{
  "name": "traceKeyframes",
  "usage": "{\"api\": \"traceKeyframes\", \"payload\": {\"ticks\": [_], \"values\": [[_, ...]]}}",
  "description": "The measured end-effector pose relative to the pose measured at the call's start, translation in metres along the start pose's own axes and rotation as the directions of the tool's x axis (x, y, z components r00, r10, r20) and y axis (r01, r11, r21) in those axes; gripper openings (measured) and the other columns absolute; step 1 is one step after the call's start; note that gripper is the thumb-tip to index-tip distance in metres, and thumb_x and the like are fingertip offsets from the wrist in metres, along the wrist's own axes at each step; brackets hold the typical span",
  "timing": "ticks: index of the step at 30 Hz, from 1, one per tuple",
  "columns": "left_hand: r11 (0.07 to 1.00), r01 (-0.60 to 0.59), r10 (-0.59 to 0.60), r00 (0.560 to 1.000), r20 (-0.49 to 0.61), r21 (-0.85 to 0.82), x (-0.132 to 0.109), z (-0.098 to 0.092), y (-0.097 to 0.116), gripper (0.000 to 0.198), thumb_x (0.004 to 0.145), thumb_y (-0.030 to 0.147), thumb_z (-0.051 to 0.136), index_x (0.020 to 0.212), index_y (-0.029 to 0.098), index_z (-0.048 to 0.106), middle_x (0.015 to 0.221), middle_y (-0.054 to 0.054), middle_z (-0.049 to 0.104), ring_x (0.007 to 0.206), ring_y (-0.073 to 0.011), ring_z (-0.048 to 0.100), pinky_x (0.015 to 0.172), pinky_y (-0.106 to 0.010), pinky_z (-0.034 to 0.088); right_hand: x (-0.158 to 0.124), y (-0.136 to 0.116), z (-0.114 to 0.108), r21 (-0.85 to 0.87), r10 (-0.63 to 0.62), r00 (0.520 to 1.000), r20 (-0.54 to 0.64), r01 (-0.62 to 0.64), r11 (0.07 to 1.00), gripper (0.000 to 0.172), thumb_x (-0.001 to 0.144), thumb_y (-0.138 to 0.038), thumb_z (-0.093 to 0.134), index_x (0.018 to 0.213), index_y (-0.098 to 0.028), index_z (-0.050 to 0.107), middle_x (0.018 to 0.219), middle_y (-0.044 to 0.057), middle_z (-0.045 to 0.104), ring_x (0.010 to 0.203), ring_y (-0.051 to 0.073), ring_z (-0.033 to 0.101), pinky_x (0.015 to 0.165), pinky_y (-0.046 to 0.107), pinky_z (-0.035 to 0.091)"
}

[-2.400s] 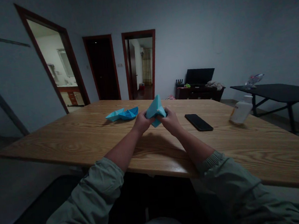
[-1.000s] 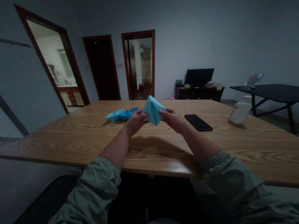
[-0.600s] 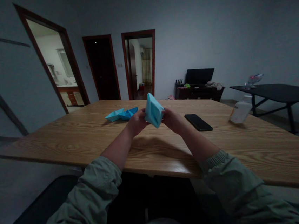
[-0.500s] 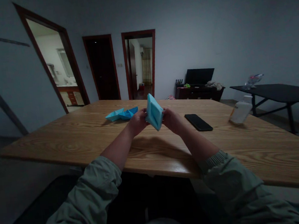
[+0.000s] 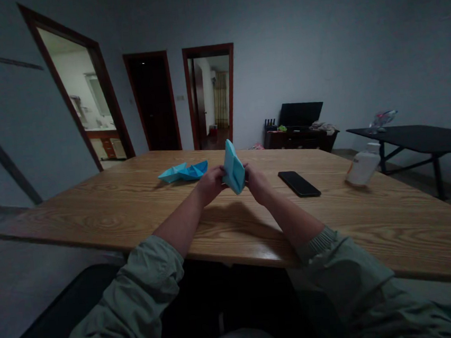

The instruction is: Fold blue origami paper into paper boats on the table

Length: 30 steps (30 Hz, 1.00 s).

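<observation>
- Head view, the hands: the left hand point(image 5: 211, 185) and the right hand point(image 5: 257, 182) are both closed on a folded light-blue paper point(image 5: 233, 167), one on each side, pinching it between them.
- The paper: it stands upright and narrow, with its pointed top upward, held in the air above the wooden table point(image 5: 94, 213). It sits toward the middle of the table, nearer the far edge than the near edge, and touches nothing but the hands.
- Near the left hand: a pale blue paper boat point(image 5: 172, 173) and a darker blue paper boat point(image 5: 194, 170) lie touching each other on the table, just beyond and to the left of that hand.
- Near the right hand: a black phone point(image 5: 299, 183) lies face up on the table, a little to the right of that hand.
- Right part of the table: a white plastic bottle point(image 5: 363, 170) lies on its side close to the right edge.
- Near edge: both forearms reach over it from gray-green sleeves point(image 5: 141, 288), pushed up above the wrists.
- Beyond the table: a low dark cabinet point(image 5: 300, 141) stands against the far wall, and a black table point(image 5: 418, 146) stands to the right.
</observation>
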<state>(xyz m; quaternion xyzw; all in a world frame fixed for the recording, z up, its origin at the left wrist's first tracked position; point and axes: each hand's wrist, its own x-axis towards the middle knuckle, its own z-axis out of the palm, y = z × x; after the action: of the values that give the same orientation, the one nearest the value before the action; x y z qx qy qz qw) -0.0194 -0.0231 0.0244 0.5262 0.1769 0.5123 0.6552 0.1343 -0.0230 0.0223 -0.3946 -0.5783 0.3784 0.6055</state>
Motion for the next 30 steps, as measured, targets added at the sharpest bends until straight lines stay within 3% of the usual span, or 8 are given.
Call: {"api": "traceKeyframes", "payload": {"ticks": [4, 7, 9, 14, 18, 21, 26, 30], "values": [[0.993, -0.083, 0.099, 0.973, -0.208, 0.085, 0.004, -0.002, 0.002, 0.018, 0.067, 0.023, 0.068, 0.084, 0.016, 0.063, 0.074, 0.000, 0.062, 0.068, -0.0124, 0.058, 0.069, -0.029, 0.050, 0.000, -0.007, -0.007, -0.199, -0.197, 0.949, -0.247, 0.149, 0.969, 0.020, 0.073, -0.032, 0.048, 0.090, -0.021, 0.050, 0.084, 0.003, 0.055, 0.077, 0.018, 0.052, 0.072, 0.033, 0.043], [0.972, -0.158, 0.207, 0.926, -0.316, 0.175, 0.008, -0.005, 0.000, 0.032, 0.064, 0.028, 0.074, 0.092, 0.015, 0.065, 0.085, -0.003, 0.067, 0.075, -0.0140, 0.061, 0.075, -0.032, 0.050, -0.005, -0.014, -0.009, -0.399, -0.400, 0.887, -0.229, 0.289, 0.870, 0.019, 0.076, -0.033, 0.051, 0.089, -0.020, 0.054, 0.095, 0.007, 0.056, 0.086, 0.020, 0.051, 0.079, 0.037, 0.043], [0.955, -0.189, 0.259, 0.906, -0.334, 0.229, 0.010, -0.006, -0.001, 0.037, 0.063, 0.031, 0.076, 0.094, 0.015, 0.066, 0.088, -0.005, 0.068, 0.078, -0.0160, 0.062, 0.078, -0.034, 0.049, -0.009, -0.014, -0.007, -0.458, -0.435, 0.889, -0.145, 0.329, 0.826, 0.018, 0.077, -0.035, 0.053, 0.086, -0.020, 0.058, 0.094, 0.008, 0.057, 0.087, 0.021, 0.052, 0.080, 0.038, 0.042], [0.882, -0.242, 0.335, 0.926, -0.176, 0.404, 0.006, -0.001, -0.004, 0.030, 0.068, 0.029, 0.073, 0.095, 0.016, 0.070, 0.094, -0.006, 0.071, 0.090, -0.0207, 0.062, 0.087, -0.034, 0.046, -0.011, -0.008, 0.002, -0.179, -0.208, 0.978, -0.028, 0.200, 0.963, 0.025, 0.076, -0.042, 0.060, 0.088, -0.020, 0.062, 0.086, 0.004, 0.063, 0.077, 0.018, 0.054, 0.075, 0.034, 0.041], [0.805, -0.290, 0.332, 0.943, 0.012, 0.517, -0.004, 0.013, -0.002, 0.028, 0.076, 0.023, 0.062, 0.102, 0.018, 0.071, 0.100, -0.004, 0.070, 0.101, -0.0230, 0.060, 0.092, -0.033, 0.043, -0.011, -0.012, 0.007, 0.080, -0.047, 0.999, -0.002, 0.047, 0.996, 0.038, 0.069, -0.043, 0.065, 0.100, -0.021, 0.059, 0.090, 0.002, 0.063, 0.083, 0.018, 0.055, 0.074, 0.031, 0.041], [0.730, -0.321, 0.308, 0.942, 0.129, 0.603, -0.010, 0.023, -0.001, 0.030, 0.075, 0.017, 0.057, 0.102, 0.019, 0.071, 0.098, -0.004, 0.070, 0.101, -0.0253, 0.058, 0.093, -0.034, 0.041, -0.012, -0.015, 0.008, 0.177, 0.043, 0.999, 0.006, -0.043, 0.983, 0.044, 0.066, -0.039, 0.065, 0.107, -0.024, 0.055, 0.088, -0.001, 0.062, 0.083, 0.017, 0.055, 0.072, 0.030, 0.041], [0.688, -0.338, 0.365, 0.926, 0.096, 0.642, -0.022, 0.032, 0.003, 0.030, 0.068, 0.013, 0.062, 0.095, 0.021, 0.072, 0.099, -0.007, 0.068, 0.103, -0.0282, 0.055, 0.097, -0.037, 0.037, -0.007, -0.011, 0.004, 0.226, 0.104, 0.994, -0.021, -0.097, 0.969, 0.026, 0.067, -0.033, 0.054, 0.091, -0.025, 0.056, 0.080, -0.003, 0.057, 0.077, 0.015, 0.051, 0.066, 0.027, 0.041], [0.709, -0.384, 0.502, 0.864, -0.041, 0.592, -0.025, 0.028, 0.010, 0.018, 0.074, 0.022, 0.062, 0.090, 0.021, 0.069, 0.099, -0.006, 0.064, 0.102, -0.0237, 0.052, 0.096, -0.033, 0.037, -0.001, -0.007, 0.000, 0.296, 0.167, 0.983, -0.071, -0.139, 0.945, 0.019, 0.065, -0.033, 0.051, 0.081, -0.023, 0.053, 0.072, -0.003, 0.055, 0.070, 0.016, 0.049, 0.062, 0.027, 0.040]]}}
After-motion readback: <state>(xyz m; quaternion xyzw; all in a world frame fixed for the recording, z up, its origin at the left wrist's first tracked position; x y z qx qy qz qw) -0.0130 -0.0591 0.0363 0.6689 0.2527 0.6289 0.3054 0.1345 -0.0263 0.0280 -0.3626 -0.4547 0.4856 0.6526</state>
